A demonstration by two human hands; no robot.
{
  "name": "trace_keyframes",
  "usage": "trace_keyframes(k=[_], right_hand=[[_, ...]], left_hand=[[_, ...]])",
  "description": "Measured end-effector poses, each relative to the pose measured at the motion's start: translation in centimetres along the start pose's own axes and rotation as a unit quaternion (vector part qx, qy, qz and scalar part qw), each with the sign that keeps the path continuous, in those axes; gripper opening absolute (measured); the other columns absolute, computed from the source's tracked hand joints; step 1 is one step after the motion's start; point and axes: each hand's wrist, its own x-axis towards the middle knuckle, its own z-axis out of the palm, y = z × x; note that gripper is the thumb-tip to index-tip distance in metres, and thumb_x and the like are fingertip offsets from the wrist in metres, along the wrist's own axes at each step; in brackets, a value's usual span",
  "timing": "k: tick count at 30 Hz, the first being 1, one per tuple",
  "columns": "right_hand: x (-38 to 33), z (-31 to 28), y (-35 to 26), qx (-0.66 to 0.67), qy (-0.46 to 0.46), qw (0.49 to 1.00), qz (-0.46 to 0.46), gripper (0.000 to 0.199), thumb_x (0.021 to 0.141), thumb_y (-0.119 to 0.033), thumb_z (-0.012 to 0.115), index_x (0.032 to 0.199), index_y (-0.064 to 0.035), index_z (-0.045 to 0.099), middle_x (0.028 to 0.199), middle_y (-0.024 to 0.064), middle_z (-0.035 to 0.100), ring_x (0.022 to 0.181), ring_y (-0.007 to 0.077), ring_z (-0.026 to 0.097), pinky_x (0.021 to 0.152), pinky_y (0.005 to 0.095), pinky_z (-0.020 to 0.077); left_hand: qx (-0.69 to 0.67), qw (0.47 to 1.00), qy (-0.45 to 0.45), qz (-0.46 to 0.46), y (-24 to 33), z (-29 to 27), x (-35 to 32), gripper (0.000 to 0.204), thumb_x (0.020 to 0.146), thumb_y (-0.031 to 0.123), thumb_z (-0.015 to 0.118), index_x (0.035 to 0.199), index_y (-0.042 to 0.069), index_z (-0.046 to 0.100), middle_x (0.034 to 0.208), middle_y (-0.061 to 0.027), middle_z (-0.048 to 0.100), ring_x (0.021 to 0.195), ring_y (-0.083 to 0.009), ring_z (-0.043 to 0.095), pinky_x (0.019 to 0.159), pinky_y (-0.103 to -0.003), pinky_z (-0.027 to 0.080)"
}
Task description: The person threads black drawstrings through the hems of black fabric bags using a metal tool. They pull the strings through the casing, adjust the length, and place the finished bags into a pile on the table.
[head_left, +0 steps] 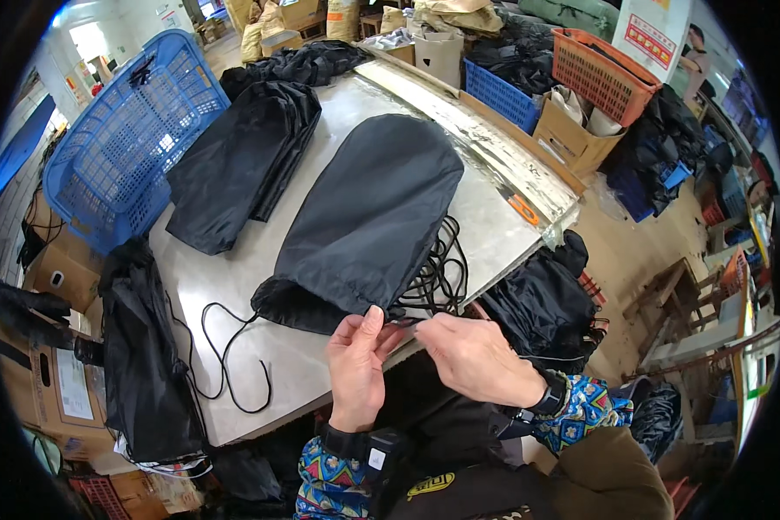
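Observation:
A black drawstring bag [377, 204] of thin fabric lies flat on the table, its open mouth toward me. My left hand [360, 368] pinches the hem at the near right corner of that mouth between thumb and fingers. Close beside it, my right hand [481, 357] is closed in a pinch; what its fingertips hold is too small to make out. A loose bundle of black cords [442, 273] lies at the table edge, just beyond my right hand. From the bag's left corner a black cord [225, 355] trails over the tabletop.
On the metal-topped table [312, 360], folded black fabric [243, 165] lies left of the bag. More black fabric [143, 347] hangs over the left edge. A blue basket [134, 143] leans at far left. An orange cutter [523, 210] rests far right. Black bags [542, 303] are piled at right.

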Motion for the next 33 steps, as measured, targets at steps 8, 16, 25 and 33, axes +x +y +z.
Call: trace_keyframes(k=[8, 16, 25, 33], right_hand=[[-0.4, 1.6, 0.4, 0.022, 0.026, 0.999, 0.007, 0.007, 0.077, -0.001, 0.054, 0.084, -0.0019, 0.053, 0.074, 0.0148, 0.057, 0.063, 0.0354, 0.06, 0.053, 0.0435, 0.048], [0.8, 2.2, 0.2, 0.255, 0.007, 0.966, -0.025, 0.019, 0.088, -0.008, 0.049, 0.104, 0.0009, 0.055, 0.085, 0.021, 0.06, 0.082, 0.0379, 0.06, 0.069, 0.0449, 0.0482], [-1.8, -1.1, 3.5, 0.058, -0.082, 0.995, -0.01, 0.022, 0.086, -0.011, 0.054, 0.104, -0.0002, 0.06, 0.089, 0.0164, 0.064, 0.082, 0.0348, 0.062, 0.068, 0.0414, 0.0512], [-1.0, -1.5, 2.8, 0.062, -0.165, 0.984, 0.004, 0.026, 0.088, -0.015, 0.058, 0.11, -0.0013, 0.061, 0.095, 0.0151, 0.067, 0.085, 0.0312, 0.065, 0.074, 0.0369, 0.0529]], left_hand=[[0.091, 0.995, 0.004, 0.048, -0.5, 0.4, -0.5, 0.015, 0.088, 0.012, 0.066, 0.08, 0.004, 0.056, 0.079, -0.0021, 0.06, 0.075, -0.0113, 0.059, 0.072, -0.027, 0.05], [0.133, 0.971, 0.012, 0.199, 0.0, -1.5, 0.2, 0.015, 0.089, 0.015, 0.062, 0.083, 0.005, 0.053, 0.074, -0.0013, 0.055, 0.073, -0.0098, 0.053, 0.063, -0.025, 0.044], [0.228, 0.969, 0.016, 0.089, 1.0, -2.9, -0.2, 0.017, 0.091, 0.022, 0.061, 0.088, 0.007, 0.053, 0.078, -0.0013, 0.057, 0.074, -0.0102, 0.058, 0.061, -0.024, 0.045], [0.113, 0.965, 0.146, 0.189, 5.7, -4.4, 0.8, 0.03, 0.093, 0.039, 0.057, 0.078, 0.013, 0.053, 0.064, 0.0042, 0.047, 0.056, -0.0073, 0.045, 0.052, -0.023, 0.038]])
